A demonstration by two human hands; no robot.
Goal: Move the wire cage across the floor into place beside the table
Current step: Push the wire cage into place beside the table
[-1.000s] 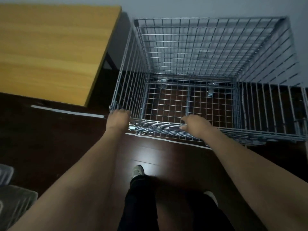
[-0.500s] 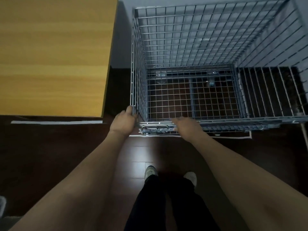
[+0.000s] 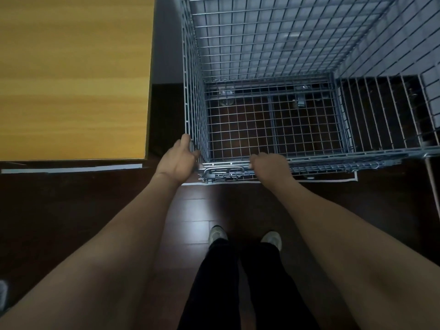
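The left hand [image 3: 177, 160] is closed round the near left corner of the wire cage [image 3: 273, 96], thumb up along the corner post and fingers curled over the top rim. The right hand [image 3: 270, 165] is closed in a fist over the same near top rim, a little to the right of that corner; its fingertips are hidden behind the wire. Between the two hands lies a metal latch handle [image 3: 222, 171] on the cage's near side, touched by neither as far as can be seen.

The cage stands on the dark wood floor [image 3: 195, 215] directly ahead of the person, open at the top, its mesh bottom showing the floor through it. Its far side is close against the pale wall [image 3: 166, 39]. Its right part is a section of upright bars that runs to the picture's right edge.

To the left stands the counter [image 3: 71, 75], a yellow wood top, with a narrow dark gap between its right edge and the cage's left side; the two run nearly parallel and do not touch. The near rim of the cage lies roughly level with the counter's near edge. A white tape line [image 3: 71, 168] runs on the floor under the counter's near edge, and another white tape line [image 3: 309, 179] shows just below the cage's near side, turning up at its right end.

Behind the hands the floor is open, with the person's two light shoes [image 3: 217, 234] and dark trousers [image 3: 238, 282] below.
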